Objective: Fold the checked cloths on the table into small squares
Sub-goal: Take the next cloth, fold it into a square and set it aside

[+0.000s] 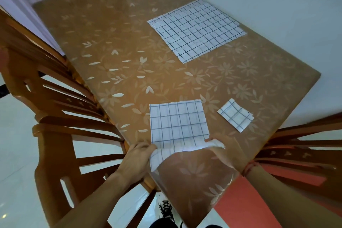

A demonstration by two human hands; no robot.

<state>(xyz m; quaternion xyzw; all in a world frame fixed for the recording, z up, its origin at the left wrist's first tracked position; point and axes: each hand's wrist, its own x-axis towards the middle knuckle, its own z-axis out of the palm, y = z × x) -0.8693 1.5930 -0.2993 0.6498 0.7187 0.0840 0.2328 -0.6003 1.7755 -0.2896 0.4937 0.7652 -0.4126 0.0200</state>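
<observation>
Left hand [137, 157] and right hand [227, 152]: fingers curled, each pinching a near corner of the checked cloth [177, 122]. Its near edge is lifted off the counter [120, 52]. Small folded square [236, 114] lies near its right. Stack of flat cloths [196, 29] far right, well apart.

A white checked fabric cloth [178, 122] lies on the near end of the brown floral-patterned rectangular table [114, 46], with its near edge lifted off the surface. The left hand [136, 155] pinches its near left corner and the right hand [227, 151] its near right corner. To its right, apart from it, lies a small folded square of checked cloth [235, 115]. Farther back, by the right edge, rests a flat pile of large checked cloths [196, 29]. A slatted wooden chair [55, 116] stands along the table's left side, and a second wooden chair [305, 144] stands at its right.
</observation>
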